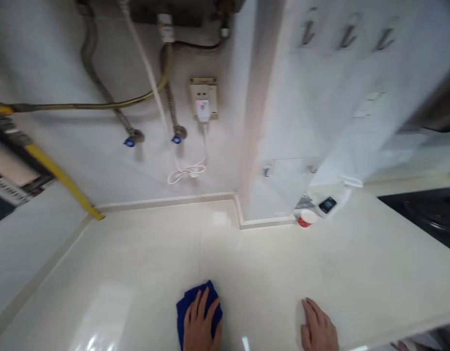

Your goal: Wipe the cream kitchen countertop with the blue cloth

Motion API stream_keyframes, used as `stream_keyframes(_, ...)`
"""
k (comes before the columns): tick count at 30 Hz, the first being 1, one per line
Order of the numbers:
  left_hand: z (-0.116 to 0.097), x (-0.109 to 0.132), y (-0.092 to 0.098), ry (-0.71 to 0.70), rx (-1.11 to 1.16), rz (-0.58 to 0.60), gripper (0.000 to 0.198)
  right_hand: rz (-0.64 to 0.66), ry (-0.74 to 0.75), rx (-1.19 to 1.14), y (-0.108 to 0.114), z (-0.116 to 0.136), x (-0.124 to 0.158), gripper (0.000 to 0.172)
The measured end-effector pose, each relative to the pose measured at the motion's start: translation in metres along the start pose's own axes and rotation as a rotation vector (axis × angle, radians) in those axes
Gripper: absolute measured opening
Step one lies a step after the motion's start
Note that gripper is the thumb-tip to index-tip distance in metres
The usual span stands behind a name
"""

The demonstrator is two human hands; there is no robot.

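My left hand (202,321) lies on a folded blue cloth (191,295) at the bottom centre of the head view. Its fingers are spread and stretched over the top of the cloth, which rests on the pale, glossy countertop (261,278). To the right, my right hand (319,327) touches the same countertop with its fingertips. Those fingers lie close together and slightly bent, the thumb stands apart from them, and I see nothing held there. Both wrists are cut off by the lower frame edge.
A raised ledge meets the wall pillar (283,122). Beside it stand a red-and-white paper cup (307,218) and a white object with a dark screen (328,204). A black cooktop (435,209) is at right. A yellow pipe (60,173) reaches the left corner; a plugged cord (188,170) hangs behind.
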State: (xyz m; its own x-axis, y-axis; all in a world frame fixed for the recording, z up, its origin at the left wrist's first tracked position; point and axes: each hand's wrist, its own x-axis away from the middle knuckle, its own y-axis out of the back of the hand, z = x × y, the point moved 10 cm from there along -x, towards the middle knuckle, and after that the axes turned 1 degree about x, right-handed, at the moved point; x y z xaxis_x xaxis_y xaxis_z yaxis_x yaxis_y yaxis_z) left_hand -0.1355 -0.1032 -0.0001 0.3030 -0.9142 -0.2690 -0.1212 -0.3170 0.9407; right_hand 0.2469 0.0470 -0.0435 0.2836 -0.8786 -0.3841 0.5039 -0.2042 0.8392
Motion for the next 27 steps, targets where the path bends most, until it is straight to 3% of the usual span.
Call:
stream_keyframes(3, -0.072, -0.014, -0.019, -0.188, 0.062, 0.003, 0.068, -0.038, 0.015, -0.022, 0.006, 0.011, -0.003, 0.071)
stream_keyframes(6, -0.141, -0.041, -0.033, -0.334, 0.151, 0.103, 0.072, -0.049, -0.005, -0.049, 0.013, 0.018, -0.009, 0.069)
stream_keyframes(11, -0.245, -0.089, -0.059, -0.472, 0.334, 0.278, 0.059, -0.051, -0.063, -0.195, 0.024, 0.017, -0.017, 0.058)
stream_keyframes(14, -0.283, -0.108, -0.073, -0.518, 0.376, 0.316, 0.057, -0.109, -0.091, -0.348, 0.035, 0.007, -0.019, 0.056)
stream_keyframes(16, -0.289, -0.112, -0.073, -0.560, 0.383, 0.333, 0.062, -0.159, -0.130, -0.442, 0.045, -0.006, -0.022, 0.056)
stream_keyframes(18, -0.271, -0.115, -0.065, -0.549, 0.394, 0.317, 0.061, -0.215, -0.171, -0.464, 0.057, -0.016, -0.029, 0.056)
stream_keyframes(19, -0.251, -0.117, -0.058, -0.500, 0.401, 0.284, 0.059, -0.236, -0.179, -0.448, 0.063, -0.018, -0.035, 0.056)
stream_keyframes(21, -0.191, -0.121, -0.039, -0.307, 0.407, 0.164, 0.055, -0.230, -0.145, -0.396, 0.068, -0.008, -0.055, 0.058)
stream_keyframes(23, -0.120, -0.118, -0.022, -0.092, 0.360, 0.046, 0.058, -0.143, -0.070, -0.350, 0.061, 0.017, -0.085, 0.059)
stream_keyframes(27, -0.008, -0.092, -0.010, 0.243, 0.179, -0.017, 0.073, 0.175, 0.048, -0.224, 0.020, 0.081, -0.135, 0.063)
